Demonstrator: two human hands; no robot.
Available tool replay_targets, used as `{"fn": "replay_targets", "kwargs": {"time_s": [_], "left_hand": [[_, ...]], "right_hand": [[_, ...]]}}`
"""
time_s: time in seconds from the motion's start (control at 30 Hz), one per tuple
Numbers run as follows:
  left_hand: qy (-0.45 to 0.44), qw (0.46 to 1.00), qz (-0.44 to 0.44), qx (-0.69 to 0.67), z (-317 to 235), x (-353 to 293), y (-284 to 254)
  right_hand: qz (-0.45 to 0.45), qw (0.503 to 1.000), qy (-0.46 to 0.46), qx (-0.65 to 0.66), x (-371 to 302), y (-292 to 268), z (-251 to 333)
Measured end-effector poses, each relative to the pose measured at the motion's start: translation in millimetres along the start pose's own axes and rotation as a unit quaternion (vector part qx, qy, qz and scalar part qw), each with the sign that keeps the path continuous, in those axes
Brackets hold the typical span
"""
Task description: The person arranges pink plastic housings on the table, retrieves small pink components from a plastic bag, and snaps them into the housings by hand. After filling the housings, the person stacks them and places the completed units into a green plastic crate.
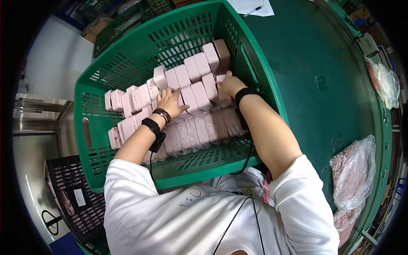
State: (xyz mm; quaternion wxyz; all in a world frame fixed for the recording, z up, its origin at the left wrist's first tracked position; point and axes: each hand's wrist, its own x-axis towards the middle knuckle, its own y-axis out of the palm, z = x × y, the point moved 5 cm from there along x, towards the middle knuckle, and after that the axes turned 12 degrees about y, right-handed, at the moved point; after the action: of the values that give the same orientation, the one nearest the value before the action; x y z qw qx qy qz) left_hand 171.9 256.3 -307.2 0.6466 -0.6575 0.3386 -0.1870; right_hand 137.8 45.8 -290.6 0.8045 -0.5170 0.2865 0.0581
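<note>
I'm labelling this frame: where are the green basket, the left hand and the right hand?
green basket (87,91): head view, left wall.
left hand (170,102): head view, back of hand.
right hand (231,85): head view, back of hand.

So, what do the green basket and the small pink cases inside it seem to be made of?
Green basket: it looks like rigid moulded plastic, with slotted lattice walls and a slight sheen. Pink cases: probably hard plastic with a smooth matte finish and rounded corners. Those in the near rows seem wrapped in clear glossy film.
</note>
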Motion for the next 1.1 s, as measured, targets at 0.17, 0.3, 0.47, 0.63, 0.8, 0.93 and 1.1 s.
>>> {"fn": "replay_targets", "kwargs": {"time_s": [0.17, 0.3, 0.47, 0.63, 0.8, 0.93, 1.1], "left_hand": [[0.07, 0.996, -0.058, 0.011, -37, 32, -2], [0.033, 0.999, -0.013, -0.04, -13, 34, 37], [0.059, 0.998, -0.007, 0.009, -73, 55, 11], [-0.018, 0.995, 0.025, -0.095, -59, 64, 40], [-0.117, 0.871, -0.037, -0.475, -12, 64, 84], [-0.244, 0.702, -0.081, -0.664, -13, 54, 91], [-0.254, 0.555, 0.069, -0.789, -29, 56, 91]], "right_hand": [[-0.009, 0.994, 0.075, 0.082, 75, 40, -47], [-0.003, 0.962, 0.099, 0.255, 43, 32, -12], [-0.003, 0.979, 0.025, 0.2, 43, 35, -38], [-0.005, 0.988, 0.051, 0.143, 40, 40, -31], [-0.033, 0.99, 0.074, 0.118, 36, 51, -30], [0.055, 0.981, 0.101, 0.155, 35, 48, -37], [0.094, 0.946, 0.201, 0.235, 50, 58, -50]]}}
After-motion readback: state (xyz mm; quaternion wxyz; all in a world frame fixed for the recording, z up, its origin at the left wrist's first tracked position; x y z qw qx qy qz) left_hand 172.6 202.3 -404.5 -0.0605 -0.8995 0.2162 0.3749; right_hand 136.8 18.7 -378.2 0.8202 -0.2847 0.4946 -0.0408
